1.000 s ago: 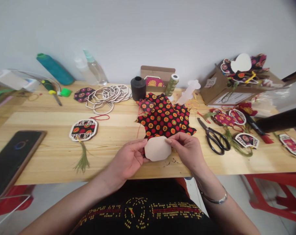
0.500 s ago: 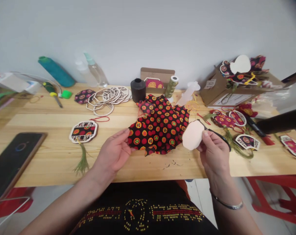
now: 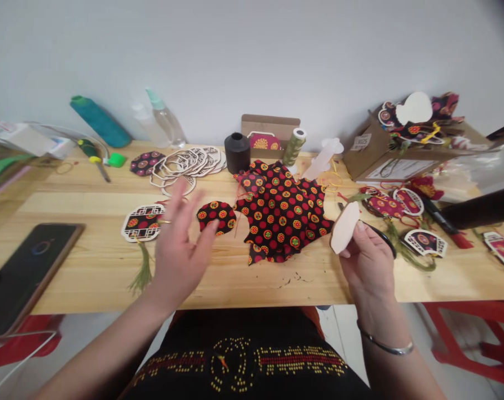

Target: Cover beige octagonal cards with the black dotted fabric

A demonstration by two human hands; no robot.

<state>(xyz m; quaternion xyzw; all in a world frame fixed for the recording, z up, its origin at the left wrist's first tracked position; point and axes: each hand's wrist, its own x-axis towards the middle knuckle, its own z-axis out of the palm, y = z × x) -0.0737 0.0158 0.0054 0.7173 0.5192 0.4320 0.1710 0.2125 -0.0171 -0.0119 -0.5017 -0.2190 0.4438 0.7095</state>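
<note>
My left hand (image 3: pixel 180 244) is raised above the table with its fingers spread, slightly blurred, holding nothing. Just beyond its thumb lies a rounded cut-out piece of patterned fabric (image 3: pixel 216 216). A larger ragged sheet of the same black, red and yellow fabric (image 3: pixel 283 214) is spread across the middle of the table. My right hand (image 3: pixel 366 250) grips a cream, scallop-edged flat cutout (image 3: pixel 345 228), tilted so it looks narrow. Black scissors handles (image 3: pixel 385 239) show behind that hand; how they are held is hidden.
A framed ornament with a green tassel (image 3: pixel 141 223) lies at left, beside a phone (image 3: pixel 30 275). Lattice frames (image 3: pixel 189 164), a black thread cone (image 3: pixel 237 154) and a green spool (image 3: pixel 294 147) stand or lie behind. At right are a cardboard box (image 3: pixel 377 150) and finished ornaments (image 3: pixel 424 243).
My left hand has let go of the fabric and moved left, opening its fingers. The rounded fabric piece now shows apart from the sheet. My right hand has turned the cutout more edge-on.
</note>
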